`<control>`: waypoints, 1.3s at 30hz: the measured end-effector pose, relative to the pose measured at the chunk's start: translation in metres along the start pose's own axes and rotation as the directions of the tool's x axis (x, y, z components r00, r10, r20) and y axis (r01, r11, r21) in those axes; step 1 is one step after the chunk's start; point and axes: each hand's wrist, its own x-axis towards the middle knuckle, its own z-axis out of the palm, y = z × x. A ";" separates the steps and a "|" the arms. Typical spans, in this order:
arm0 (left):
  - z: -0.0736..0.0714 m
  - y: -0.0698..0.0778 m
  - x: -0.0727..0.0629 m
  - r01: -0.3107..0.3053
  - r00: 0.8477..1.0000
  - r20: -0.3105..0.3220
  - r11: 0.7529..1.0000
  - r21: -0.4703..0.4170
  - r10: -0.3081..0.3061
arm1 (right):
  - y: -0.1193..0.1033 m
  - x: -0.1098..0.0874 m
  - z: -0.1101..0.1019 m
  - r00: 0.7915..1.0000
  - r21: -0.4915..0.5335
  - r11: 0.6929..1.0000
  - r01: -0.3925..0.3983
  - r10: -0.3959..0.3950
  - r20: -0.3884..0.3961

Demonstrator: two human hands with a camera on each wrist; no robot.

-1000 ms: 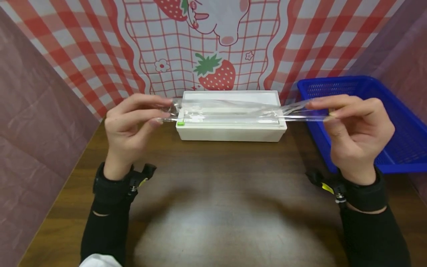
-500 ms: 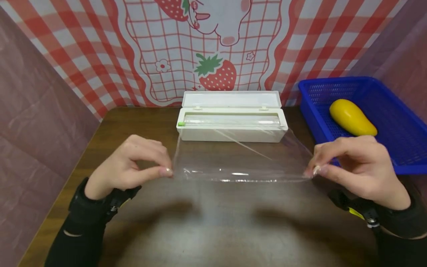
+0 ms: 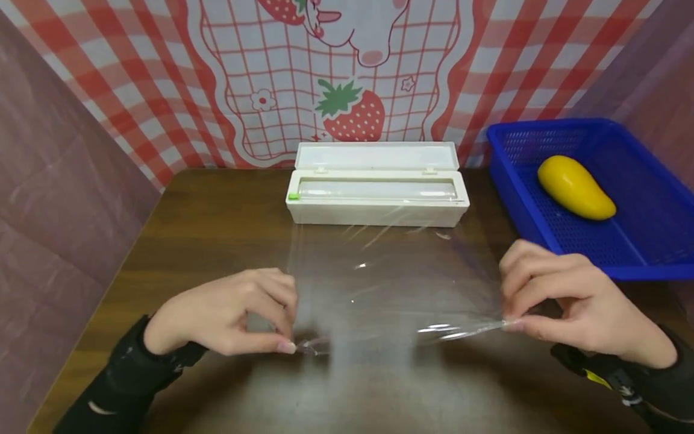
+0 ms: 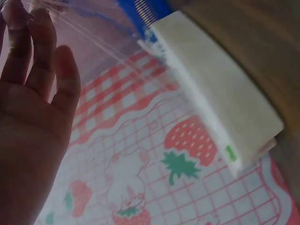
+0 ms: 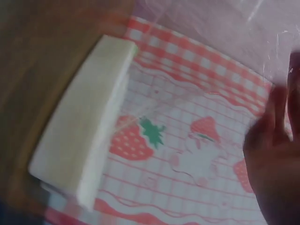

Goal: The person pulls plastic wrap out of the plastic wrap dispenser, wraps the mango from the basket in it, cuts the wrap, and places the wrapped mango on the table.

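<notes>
The left grip point(image 3: 233, 310) pinches one near corner of the clear film point(image 3: 374, 283), the right grip point(image 3: 564, 295) the other; both have pulled farther from the open white box point(image 3: 379, 215) than a moment ago, so a longer span now reaches over the tabletop point(image 3: 217, 229). To the box's right, a yellow fruit point(image 3: 577, 188) lies in the blue basket point(image 3: 650, 272).

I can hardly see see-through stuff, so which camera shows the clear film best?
The head view: it shows the clear film spread from the white box to the left hand and right hand. Both wrist views show only parts of it, as faint, see-through streaks.
</notes>
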 end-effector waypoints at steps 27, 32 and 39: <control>0.070 -0.056 -0.020 0.320 0.872 0.361 0.943 0.088 -0.330 | 0.063 -0.092 0.033 0.663 -0.262 0.831 -0.490 0.550 0.507; 0.071 -0.058 -0.020 0.405 0.840 0.368 0.912 0.067 -0.400 | 0.063 -0.089 0.037 0.627 -0.298 0.781 -0.549 0.621 0.470; 0.069 -0.060 -0.020 0.454 0.840 0.343 0.891 -0.020 -0.420 | 0.065 -0.087 0.039 0.648 -0.285 0.777 -0.561 0.626 0.434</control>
